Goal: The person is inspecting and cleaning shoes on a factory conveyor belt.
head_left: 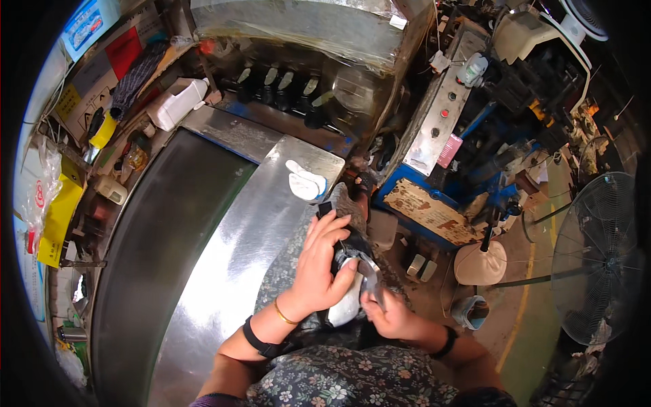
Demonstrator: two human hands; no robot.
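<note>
My left hand [320, 264] wraps over a black and white shoe [347, 298] that rests on my lap at the edge of the steel bench [230, 264]. My right hand [388, 313] grips a thin metal tool [371, 275] whose tip touches the shoe's dark upper just under my left thumb. The shoe's white sole shows below my left palm; most of the upper is hidden by my fingers. A pair of white shoe soles [305, 182] lies farther up on the bench, apart from both hands.
A dark conveyor belt [156, 251] runs along the left of the bench. A machine with several black levers [285, 88] stands at the back. A blue machine with a control panel [441, 122] is at right, a floor fan [597, 258] far right, a white jug [178, 102] at back left.
</note>
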